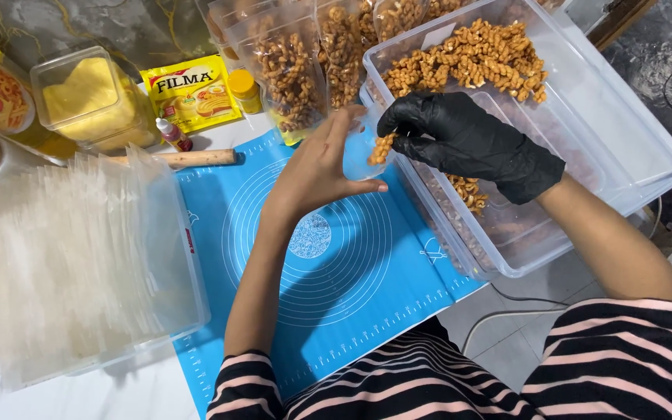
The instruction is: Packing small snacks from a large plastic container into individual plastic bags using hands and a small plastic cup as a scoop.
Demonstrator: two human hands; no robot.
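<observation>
Striped sleeves frame a blue round-marked silicone mat (336, 264) on the tabletop. At twelve o'clock, the bare left hand (316, 167) grips a small clear plastic pouch (358, 152); the black-gloved right hand (468, 140), fingers pinching golden-brown spiral snacks (381, 148), feeds them in beside the clear plastic tub (631, 148) at two o'clock.

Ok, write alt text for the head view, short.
A gloved right hand drops spiral snacks into a small clear pouch held by the bare left hand over a blue mat. A clear tub of more snacks sits to the right, filled pouches behind, and a box of empty pouches to the left.
</observation>
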